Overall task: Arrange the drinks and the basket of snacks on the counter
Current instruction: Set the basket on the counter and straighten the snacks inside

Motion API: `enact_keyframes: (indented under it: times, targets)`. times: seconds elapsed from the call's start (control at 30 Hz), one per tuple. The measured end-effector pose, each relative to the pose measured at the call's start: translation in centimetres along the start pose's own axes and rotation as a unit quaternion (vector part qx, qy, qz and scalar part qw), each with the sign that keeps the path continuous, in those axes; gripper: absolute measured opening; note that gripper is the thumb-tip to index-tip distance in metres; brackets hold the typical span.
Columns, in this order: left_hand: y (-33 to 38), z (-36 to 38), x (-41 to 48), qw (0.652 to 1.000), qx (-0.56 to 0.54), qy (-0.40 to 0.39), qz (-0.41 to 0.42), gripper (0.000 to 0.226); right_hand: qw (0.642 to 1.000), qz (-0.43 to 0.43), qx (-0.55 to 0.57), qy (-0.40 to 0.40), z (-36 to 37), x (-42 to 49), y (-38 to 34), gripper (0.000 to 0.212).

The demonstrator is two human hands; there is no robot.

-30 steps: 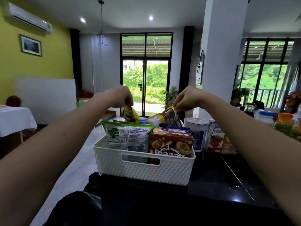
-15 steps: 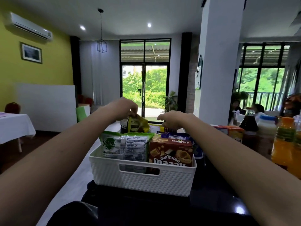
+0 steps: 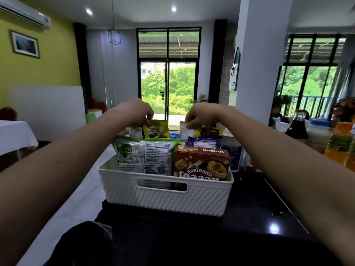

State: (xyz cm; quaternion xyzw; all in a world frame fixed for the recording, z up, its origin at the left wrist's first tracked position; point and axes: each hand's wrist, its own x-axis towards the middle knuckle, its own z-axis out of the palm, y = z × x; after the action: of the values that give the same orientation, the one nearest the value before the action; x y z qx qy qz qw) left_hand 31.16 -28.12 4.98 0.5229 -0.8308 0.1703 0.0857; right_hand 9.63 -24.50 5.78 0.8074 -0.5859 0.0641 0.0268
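A white woven basket [image 3: 165,198] stands on the black counter [image 3: 249,217], packed with snacks: green-white packets [image 3: 146,154] at the front left, a brown Collon box [image 3: 201,164] at the front right. At the basket's back, my left hand [image 3: 134,112] pinches the top of a yellow-green snack packet [image 3: 156,129]. My right hand [image 3: 203,114] pinches a yellow and white packet [image 3: 187,130] beside it. On the counter's right stand drinks: a dark bottle [image 3: 295,125], a white jar with a blue lid [image 3: 318,131] and an orange bottle [image 3: 340,144].
A white tub [image 3: 235,156] stands just behind the basket's right end. A white pillar [image 3: 257,64] rises behind the counter. A person sits far right behind the bottles. A table with a white cloth [image 3: 15,135] is at the left.
Both hands have dropped lower onto the back row of the basket. My right hand now pinches a yellow and white packet; my left still holds the yellow-green one. The view shifted closer.
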Motion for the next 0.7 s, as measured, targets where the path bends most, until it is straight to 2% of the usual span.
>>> enact_keyframes:
  times: [0.07, 0.13, 0.2, 0.3, 0.33, 0.47, 0.7]
  targets:
    - [0.6, 0.4, -0.1, 0.997, -0.019, -0.076, 0.027, 0.005, 0.998, -0.006, -0.003, -0.055, 0.2, -0.6, -0.5, 0.025]
    - [1.3, 0.4, -0.2, 0.987, -0.059, -0.141, 0.043, 0.008, 0.997, -0.025, -0.024, -0.067, 0.7, -1.3, -1.2, 0.027]
    - [1.6, 0.1, -0.1, 0.99, -0.038, -0.126, 0.057, 0.007, 0.999, -0.039, -0.032, -0.011, 0.7, -1.8, -1.7, 0.023]
    - [1.3, -0.9, -0.4, 0.996, -0.024, -0.054, 0.068, 0.006, 0.997, -0.036, -0.015, 0.068, -0.4, -2.3, -1.9, 0.012]
    - [1.0, -1.0, -0.6, 0.995, -0.042, -0.06, 0.067, 0.007, 0.997, -0.036, -0.013, 0.065, -0.5, -2.4, -2.0, 0.011]
    - [1.2, 0.2, -1.6, 0.982, -0.075, -0.167, 0.045, 0.011, 0.999, -0.039, -0.019, -0.005, 0.2, -3.4, -2.9, 0.022]
    - [2.0, -0.1, -3.0, 0.989, -0.093, -0.107, 0.031, 0.021, 1.0, 0.011, 0.023, -0.017, -0.2, -5.0, -2.8, 0.026]
